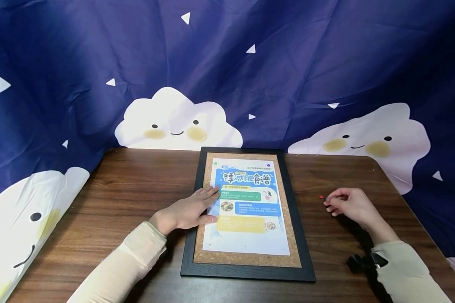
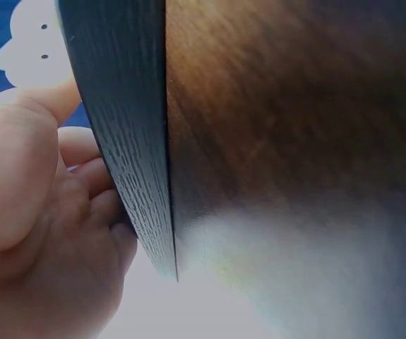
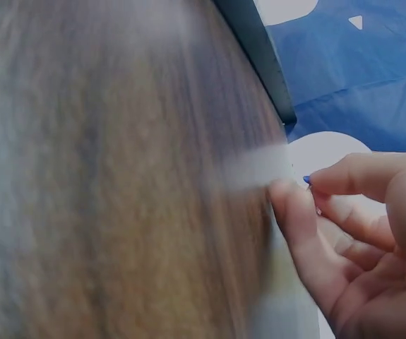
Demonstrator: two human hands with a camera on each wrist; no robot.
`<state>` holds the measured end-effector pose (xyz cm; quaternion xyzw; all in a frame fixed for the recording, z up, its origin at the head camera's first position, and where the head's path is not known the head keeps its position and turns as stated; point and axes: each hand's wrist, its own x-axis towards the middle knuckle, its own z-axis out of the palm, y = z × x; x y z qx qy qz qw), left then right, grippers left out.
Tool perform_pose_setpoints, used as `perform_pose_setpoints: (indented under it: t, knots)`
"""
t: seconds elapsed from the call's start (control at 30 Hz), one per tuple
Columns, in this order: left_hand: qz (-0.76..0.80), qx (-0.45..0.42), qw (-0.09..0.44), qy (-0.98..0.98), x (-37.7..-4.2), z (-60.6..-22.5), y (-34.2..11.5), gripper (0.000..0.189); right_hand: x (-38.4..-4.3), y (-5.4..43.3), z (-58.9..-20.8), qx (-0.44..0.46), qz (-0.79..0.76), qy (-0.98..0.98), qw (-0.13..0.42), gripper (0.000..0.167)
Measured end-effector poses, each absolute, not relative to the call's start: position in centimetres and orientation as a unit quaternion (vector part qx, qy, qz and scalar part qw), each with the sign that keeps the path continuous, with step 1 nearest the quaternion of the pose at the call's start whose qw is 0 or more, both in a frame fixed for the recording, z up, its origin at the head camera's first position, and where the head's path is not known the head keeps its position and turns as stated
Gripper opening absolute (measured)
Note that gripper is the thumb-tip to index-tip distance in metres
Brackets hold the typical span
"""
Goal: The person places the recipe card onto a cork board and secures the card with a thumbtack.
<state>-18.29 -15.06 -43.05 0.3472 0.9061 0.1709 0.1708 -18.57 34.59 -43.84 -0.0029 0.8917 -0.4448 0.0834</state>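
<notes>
My left hand (image 1: 189, 208) rests with fingers spread on the left side of a printed poster (image 1: 246, 244), which lies on a cork board (image 1: 250, 259) in a black frame (image 1: 246, 272). A green pushpin (image 1: 215, 163) and a purple pushpin (image 1: 268, 165) sit at the poster's upper corners. To the right of the board, my right hand (image 1: 350, 205) pinches a small blue-headed pushpin (image 3: 307, 180) between thumb and forefinger. Just left of these fingertips is a red pushpin (image 1: 321, 197) on the table. In the left wrist view, the black frame edge (image 2: 128, 141) hides part of the left hand.
The brown wooden table (image 1: 144, 176) extends on both sides of the board. A dark blue curtain (image 1: 280, 75) with white clouds hangs behind its back edge. A black strap mount (image 1: 360, 264) is on the right wrist.
</notes>
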Motion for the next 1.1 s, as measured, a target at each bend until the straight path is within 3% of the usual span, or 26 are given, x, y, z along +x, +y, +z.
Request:
perform_pose_setpoints:
  t: [0.33, 0.47, 1.1]
  knots:
    - [0.172, 0.349, 0.171, 0.905, -18.3, -43.0, -15.0, 0.08, -18.1, 35.0, -43.7, -0.029, -0.614, 0.778, 0.129, 0.009]
    - [0.175, 0.348, 0.172, 0.905, -18.2, -43.0, -15.0, 0.08, -18.0, 34.7, -43.9, -0.031, -0.654, 0.743, 0.137, 0.012]
    - [0.187, 0.352, 0.169, 0.902, -18.4, -43.2, -15.0, 0.08, -17.7, 30.6, -44.0, -0.055, -0.677, 0.719, 0.147, 0.01]
